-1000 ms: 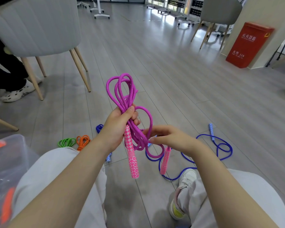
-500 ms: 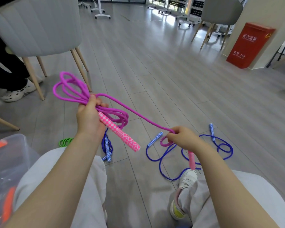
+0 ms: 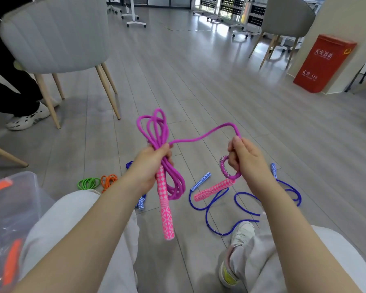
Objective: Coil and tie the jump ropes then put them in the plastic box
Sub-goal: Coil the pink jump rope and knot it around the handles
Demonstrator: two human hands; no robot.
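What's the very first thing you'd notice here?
The bright purple jump rope, mid-air in the centre: the left hand grips its coils and one pink handle, the right hand holds its free end. A blue jump rope sprawls on the floor below.

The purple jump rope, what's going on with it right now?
A seated person is coiling it. The left hand grips the purple jump rope as a bundle of loops together with one pink handle. The right hand pinches the loose end near the second pink handle. A blue rope lies uncoiled on the floor; the plastic box sits at the left.
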